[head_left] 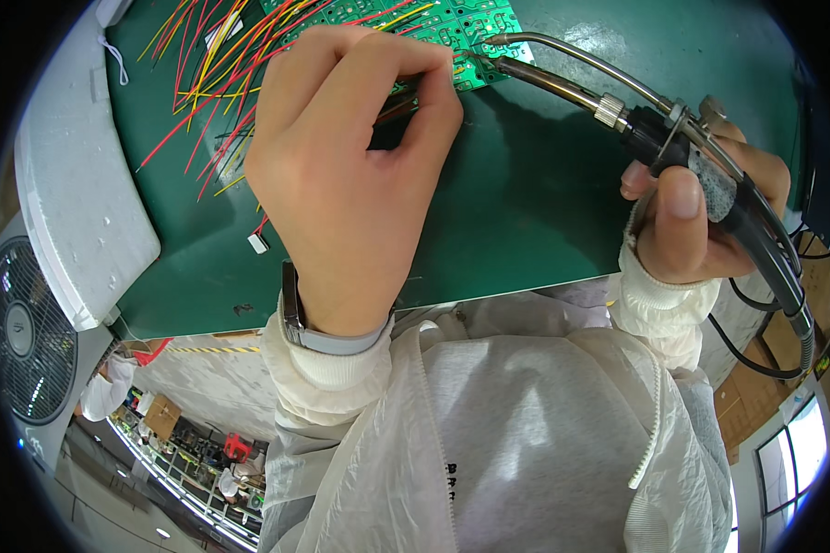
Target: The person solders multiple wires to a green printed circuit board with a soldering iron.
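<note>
My left hand point(341, 166) is pinched at the edge of a green circuit board point(491, 20), thumb and forefinger together on a thin wire whose end shows beside the fingertips. The hand covers part of the board and the wires. In my right hand point(682, 226) is a soldering iron point(609, 111), its tip at the board close to my left fingertips. A thin curved metal tube point(581, 57), clamped to the iron, ends just above that tip. Red, yellow and black wires point(198, 101) fan out to the left of the board. A small white connector point(258, 243) lies below my left hand.
The board and wires rest on a green work surface point(516, 212). A white foam piece point(83, 184) stands along its left edge, with a fan point(29, 327) beyond it. The iron's black cable point(756, 369) loops down at the right.
</note>
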